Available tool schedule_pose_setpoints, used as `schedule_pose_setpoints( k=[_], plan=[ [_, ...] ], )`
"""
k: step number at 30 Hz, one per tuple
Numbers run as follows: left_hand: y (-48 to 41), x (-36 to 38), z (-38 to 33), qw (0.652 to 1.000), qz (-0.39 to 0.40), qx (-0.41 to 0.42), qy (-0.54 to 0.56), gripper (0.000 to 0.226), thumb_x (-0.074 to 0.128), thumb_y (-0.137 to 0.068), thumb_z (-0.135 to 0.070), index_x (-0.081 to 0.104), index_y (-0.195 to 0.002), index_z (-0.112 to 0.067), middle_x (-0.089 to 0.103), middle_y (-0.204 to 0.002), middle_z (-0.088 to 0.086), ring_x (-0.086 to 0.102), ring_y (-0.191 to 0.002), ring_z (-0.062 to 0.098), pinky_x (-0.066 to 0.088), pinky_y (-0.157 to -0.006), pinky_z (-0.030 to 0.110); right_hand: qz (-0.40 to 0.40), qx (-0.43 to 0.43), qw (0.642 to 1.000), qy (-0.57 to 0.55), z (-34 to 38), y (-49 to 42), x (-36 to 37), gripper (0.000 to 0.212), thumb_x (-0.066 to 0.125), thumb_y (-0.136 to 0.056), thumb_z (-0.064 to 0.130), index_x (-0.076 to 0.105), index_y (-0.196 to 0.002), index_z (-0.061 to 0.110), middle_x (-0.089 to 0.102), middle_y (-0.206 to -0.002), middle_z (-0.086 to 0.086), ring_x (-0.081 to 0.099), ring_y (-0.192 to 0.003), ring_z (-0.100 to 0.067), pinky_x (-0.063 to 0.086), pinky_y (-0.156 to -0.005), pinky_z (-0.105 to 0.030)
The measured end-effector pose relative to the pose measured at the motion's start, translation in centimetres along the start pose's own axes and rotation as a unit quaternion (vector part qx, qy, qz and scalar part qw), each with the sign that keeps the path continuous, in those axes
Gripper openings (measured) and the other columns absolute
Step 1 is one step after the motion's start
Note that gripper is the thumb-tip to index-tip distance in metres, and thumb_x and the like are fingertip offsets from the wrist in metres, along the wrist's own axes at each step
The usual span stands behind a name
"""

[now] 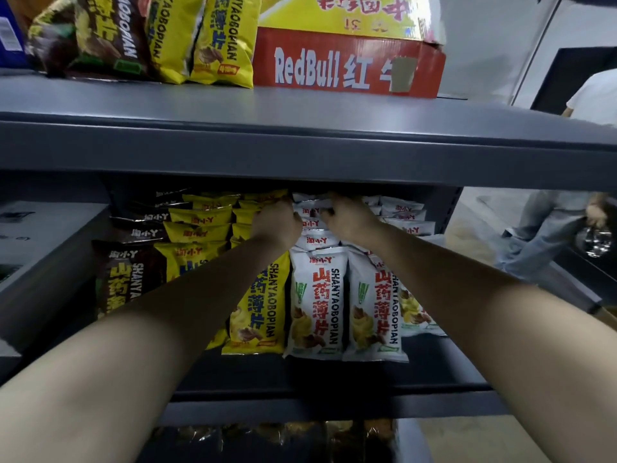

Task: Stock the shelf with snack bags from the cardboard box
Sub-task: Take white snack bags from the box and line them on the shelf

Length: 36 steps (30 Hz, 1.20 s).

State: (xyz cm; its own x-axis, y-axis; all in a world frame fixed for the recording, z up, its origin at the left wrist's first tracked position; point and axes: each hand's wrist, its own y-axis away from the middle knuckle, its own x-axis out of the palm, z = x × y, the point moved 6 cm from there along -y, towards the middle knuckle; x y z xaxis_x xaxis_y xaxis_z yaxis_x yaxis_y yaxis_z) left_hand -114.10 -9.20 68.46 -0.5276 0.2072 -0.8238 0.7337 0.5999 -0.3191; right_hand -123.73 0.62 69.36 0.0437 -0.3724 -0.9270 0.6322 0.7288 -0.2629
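The left hand [275, 223] and right hand [347, 219] reach deep under the upper board, fingers curled over the tops of the rearmost white snack bags [315, 305], probably to pack that row upright and tight. On this shelf [334, 372] the bags face out in six lanes: one of brown bags [117, 279], two of yellow bags [197, 228] and three white. I cannot tell whether the red carton [347, 61] above is the supply box.

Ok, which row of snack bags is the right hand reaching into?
The white foil bags, right of the yellow rows; the right hand grips one there.
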Motion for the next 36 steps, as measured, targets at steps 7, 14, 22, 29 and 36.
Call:
schedule_pose_setpoints(
  k=[7, 14, 22, 29, 36],
  plan=[
    [-0.9, 0.8, 0.0, 1.0, 0.004, -0.021, 0.017, 0.037, 0.046, -0.088, -0.019, 0.057, -0.124, -0.022, 0.059, -0.127, 0.009, 0.049, -0.12, 0.029, 0.031, -0.1, 0.039, -0.011, -0.004, 0.997, 0.076, 0.4, -0.8, 1.6, 0.046, 0.035, -0.1, 0.038, 0.05, -0.135, 0.013, 0.047, -0.142, -0.012, 0.046, -0.127, -0.031, 0.038, -0.105, -0.038],
    [-1.5, 1.5, -0.1, 0.999, -0.004, 0.004, -0.031, 0.031, 0.038, -0.094, -0.023, 0.06, -0.115, -0.026, 0.061, -0.122, 0.006, 0.051, -0.115, 0.029, 0.029, -0.095, 0.044, -0.002, 0.057, 0.993, 0.106, 0.0, -0.9, 1.6, 0.045, 0.031, -0.1, 0.038, 0.049, -0.131, 0.01, 0.045, -0.141, -0.01, 0.04, -0.13, -0.03, 0.032, -0.104, -0.044],
    [-1.7, 1.4, 0.2, 0.999, -0.039, 0.026, -0.014, 0.028, 0.045, -0.088, -0.015, 0.064, -0.104, -0.027, 0.066, -0.111, 0.002, 0.054, -0.11, 0.027, 0.032, -0.094, 0.043, -0.008, 0.094, 0.993, 0.074, -1.4, -2.1, 0.5, 0.021, 0.037, -0.101, 0.022, 0.056, -0.098, 0.014, 0.058, -0.103, -0.011, 0.054, -0.095, -0.026, 0.038, -0.078, -0.032],
    [-1.7, 1.3, -0.4, 0.996, -0.068, 0.035, -0.037, 0.027, 0.049, -0.084, -0.021, 0.066, -0.103, -0.031, 0.069, -0.104, 0.0, 0.058, -0.104, 0.029, 0.035, -0.09, 0.039, -0.016, 0.141, 0.988, 0.059, -2.2, -2.5, 1.3, 0.021, 0.039, -0.098, 0.013, 0.06, -0.096, 0.009, 0.062, -0.11, -0.015, 0.058, -0.105, -0.03, 0.043, -0.089, -0.033],
    [-1.4, 1.6, -1.1, 0.985, -0.058, 0.015, -0.16, 0.02, 0.05, -0.089, -0.021, 0.07, -0.089, -0.019, 0.069, -0.096, 0.007, 0.053, -0.111, 0.032, 0.033, -0.096, 0.049, -0.036, 0.16, 0.986, 0.037, -2.0, -2.8, 1.6, 0.018, 0.042, -0.097, 0.013, 0.059, -0.101, 0.007, 0.06, -0.113, -0.015, 0.056, -0.108, -0.03, 0.043, -0.094, -0.036]
  ],
)
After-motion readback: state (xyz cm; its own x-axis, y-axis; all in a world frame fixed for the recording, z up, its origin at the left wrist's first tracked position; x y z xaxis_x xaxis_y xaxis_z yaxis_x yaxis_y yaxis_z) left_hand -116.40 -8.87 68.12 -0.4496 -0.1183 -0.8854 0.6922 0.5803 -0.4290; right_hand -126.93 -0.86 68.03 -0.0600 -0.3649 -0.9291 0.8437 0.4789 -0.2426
